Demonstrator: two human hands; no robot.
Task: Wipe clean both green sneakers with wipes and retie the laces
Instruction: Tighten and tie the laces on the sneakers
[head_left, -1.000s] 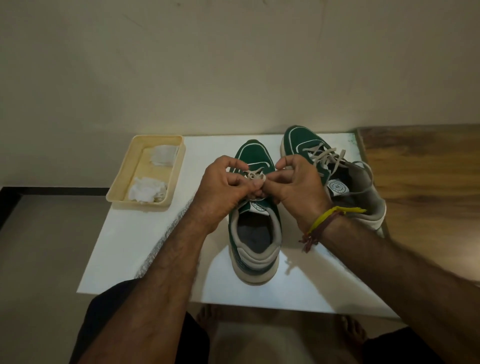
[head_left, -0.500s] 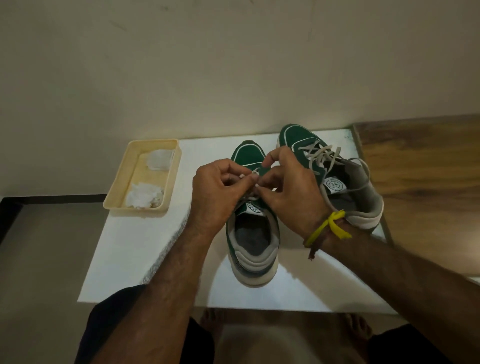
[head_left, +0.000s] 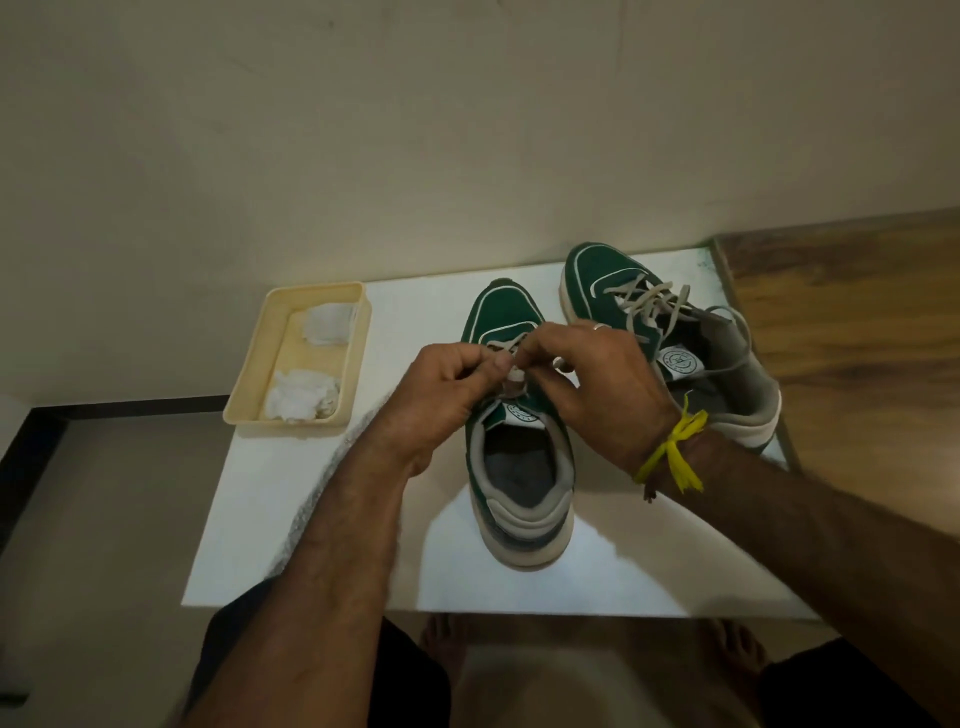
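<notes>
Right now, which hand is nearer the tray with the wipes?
Left. The left hand pinches the lace over the near sneaker, closer to the tray; the right hand sits farther right.

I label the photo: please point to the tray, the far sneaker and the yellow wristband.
tray (head_left: 358, 353), head view, right rim.
far sneaker (head_left: 587, 270), head view, green toe.
yellow wristband (head_left: 675, 447), head view, knot.

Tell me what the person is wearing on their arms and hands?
Both forearms are bare, with no sleeves. The right hand has a knotted yellow thread band with a darker cord at the wrist, plus a thin silver ring. The left hand wears nothing.
</notes>
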